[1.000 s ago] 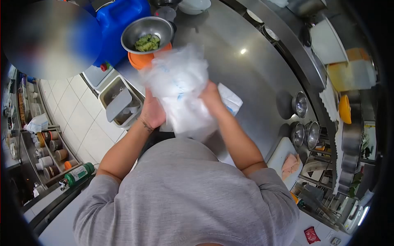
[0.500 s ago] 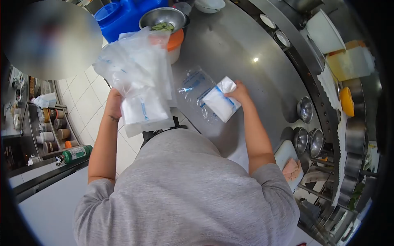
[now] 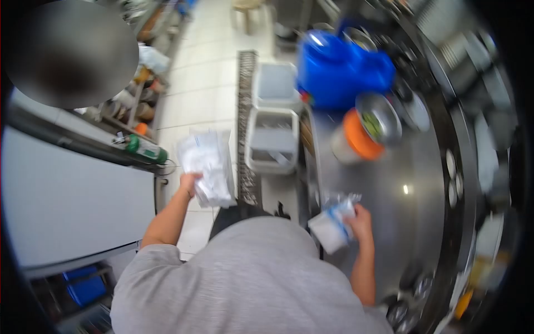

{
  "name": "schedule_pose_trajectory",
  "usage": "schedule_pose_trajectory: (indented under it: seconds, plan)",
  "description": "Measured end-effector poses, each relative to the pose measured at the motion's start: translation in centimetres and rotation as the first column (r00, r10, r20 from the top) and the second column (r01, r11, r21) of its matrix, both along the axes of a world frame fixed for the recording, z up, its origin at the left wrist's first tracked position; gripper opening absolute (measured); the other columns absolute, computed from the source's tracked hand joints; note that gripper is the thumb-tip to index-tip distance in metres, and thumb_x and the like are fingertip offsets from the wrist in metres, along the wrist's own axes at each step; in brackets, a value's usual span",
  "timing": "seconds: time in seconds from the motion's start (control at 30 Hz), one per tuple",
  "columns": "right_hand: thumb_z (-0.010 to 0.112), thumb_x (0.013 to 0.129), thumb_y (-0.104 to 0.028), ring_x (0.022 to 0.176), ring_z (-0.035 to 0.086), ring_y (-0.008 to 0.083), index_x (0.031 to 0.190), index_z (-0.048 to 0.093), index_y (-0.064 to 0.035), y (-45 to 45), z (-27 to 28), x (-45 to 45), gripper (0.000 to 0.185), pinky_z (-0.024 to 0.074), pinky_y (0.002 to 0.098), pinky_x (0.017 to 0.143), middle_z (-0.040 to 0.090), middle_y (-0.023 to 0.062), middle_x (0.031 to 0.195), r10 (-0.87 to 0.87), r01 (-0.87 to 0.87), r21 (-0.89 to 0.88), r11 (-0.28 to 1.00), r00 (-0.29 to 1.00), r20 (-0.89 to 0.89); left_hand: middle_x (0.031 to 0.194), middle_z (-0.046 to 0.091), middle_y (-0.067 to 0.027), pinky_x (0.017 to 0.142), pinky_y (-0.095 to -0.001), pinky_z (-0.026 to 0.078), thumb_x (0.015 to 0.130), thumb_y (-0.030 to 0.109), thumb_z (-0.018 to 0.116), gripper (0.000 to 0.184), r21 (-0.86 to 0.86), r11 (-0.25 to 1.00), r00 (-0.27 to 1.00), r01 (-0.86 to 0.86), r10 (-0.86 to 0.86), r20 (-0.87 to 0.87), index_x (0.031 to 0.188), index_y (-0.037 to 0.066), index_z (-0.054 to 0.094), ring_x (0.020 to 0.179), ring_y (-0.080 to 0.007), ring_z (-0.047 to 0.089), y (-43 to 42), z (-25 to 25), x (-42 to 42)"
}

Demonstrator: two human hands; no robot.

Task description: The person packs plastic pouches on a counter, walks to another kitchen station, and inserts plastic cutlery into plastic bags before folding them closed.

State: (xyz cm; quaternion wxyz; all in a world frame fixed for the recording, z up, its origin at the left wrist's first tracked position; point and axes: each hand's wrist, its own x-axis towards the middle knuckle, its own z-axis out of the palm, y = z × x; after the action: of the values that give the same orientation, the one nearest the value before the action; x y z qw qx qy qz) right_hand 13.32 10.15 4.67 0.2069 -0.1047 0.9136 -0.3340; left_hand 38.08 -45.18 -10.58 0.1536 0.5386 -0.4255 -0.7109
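In my left hand (image 3: 189, 183) is a stack of clear plastic bags (image 3: 204, 167), held out over the tiled floor. The fingers close on its lower left edge. My right hand (image 3: 360, 220) grips a smaller white packet in clear plastic with blue print (image 3: 334, 227), above the near edge of the steel table (image 3: 384, 183). Motion smears the packet and the right fingers somewhat.
A blue jug (image 3: 339, 69) stands at the table's far end. Nearer is a tub with an orange lid (image 3: 356, 136), topped by a metal bowl (image 3: 384, 114) of green leaves. White bins (image 3: 272, 139) line the floor beside a drain grate (image 3: 247, 111). A green cylinder (image 3: 146, 149) lies left.
My view has swung left, so the table now lies to the right. The bag stack has moved out over the floor. The white packet and the clear wrapping have left the tabletop with my right hand.
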Motion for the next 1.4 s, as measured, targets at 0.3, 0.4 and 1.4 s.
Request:
schedule_pose_trajectory:
  seconds: [0.3, 0.4, 1.4]
  plan:
    - [0.062, 0.064, 0.001, 0.071, 0.056, 0.0332, 0.072, 0.057, -0.0070, -30.9, 10.4, -1.8, 0.012, 0.0441, 0.0399, 0.062, 0.056, 0.0129, 0.068, 0.519, -0.565, -0.029, 0.825, 0.776, -0.358, 0.103, 0.059, -0.0236, 0.081, -0.0574, 0.049, 0.064, -0.008, 0.061, 0.037, 0.063, 0.842, 0.845, -0.535, 0.533, 0.049, 0.100, -0.007, 0.057, 0.089, -0.0413, 0.061, -17.8, -1.7, 4.8]
    - [0.060, 0.064, 0.003, 0.072, 0.057, 0.0332, 0.072, 0.056, -0.0063, -42.5, 11.5, -3.9, 0.013, 0.0444, 0.0409, 0.062, 0.057, 0.0130, 0.069, 0.570, -0.654, -0.028, 0.756, 0.679, -0.463, 0.098, 0.062, -0.0224, 0.078, -0.0513, 0.051, 0.063, -0.007, 0.063, 0.034, 0.004, 0.935, 0.934, -0.354, 0.354, -0.037, 0.097, -0.005, 0.059, 0.084, -0.0392, 0.063, -22.1, -0.5, 0.2]
    - [0.057, 0.062, 0.005, 0.071, 0.055, 0.0288, 0.072, 0.052, -0.0076, -138.6, 14.6, -40.9, 0.017, 0.0466, 0.0391, 0.061, 0.056, 0.0068, 0.067, 0.727, -0.998, -0.039, -0.044, -0.005, -0.686, 0.096, 0.064, -0.0268, 0.081, -0.0481, 0.048, 0.080, 0.019, 0.054, 0.026, -0.374, 0.908, 0.607, 0.186, 0.193, 0.771, 0.094, 0.003, 0.068, 0.095, -0.0422, 0.061, -79.6, -3.8, -20.6]
